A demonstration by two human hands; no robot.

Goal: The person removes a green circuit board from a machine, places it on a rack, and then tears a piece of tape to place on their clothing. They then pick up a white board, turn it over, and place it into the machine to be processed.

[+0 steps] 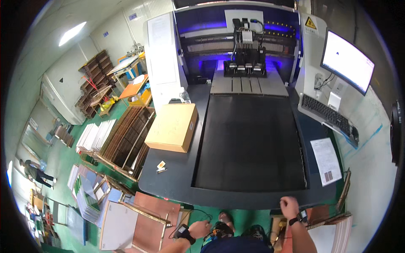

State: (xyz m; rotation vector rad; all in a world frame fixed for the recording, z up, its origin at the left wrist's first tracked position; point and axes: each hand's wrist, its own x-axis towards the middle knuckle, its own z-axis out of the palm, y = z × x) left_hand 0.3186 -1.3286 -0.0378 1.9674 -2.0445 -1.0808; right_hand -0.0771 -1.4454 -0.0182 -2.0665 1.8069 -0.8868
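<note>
My right hand (290, 207), loosely curled with nothing visible in it, is at the front right edge of a dark machine table (253, 198). Lower down, my left hand (199, 230) hangs beside my leg, its fingers curled in and apparently holding nothing. Each wrist wears a black strapped device, with a thin cable near the left one. Beyond the hands, a wide black bed (253, 143) runs back to a machine head (244, 63) with several spindles over a grey slotted plate (249, 85).
A cardboard box (172, 127) sits on the table's left side, near small items (161, 166). At right are a printed sheet (325, 161), a keyboard (327, 113) and a monitor (348, 61). Racks of boards (122, 139) stand left. A distant person (37, 173) is on the green floor.
</note>
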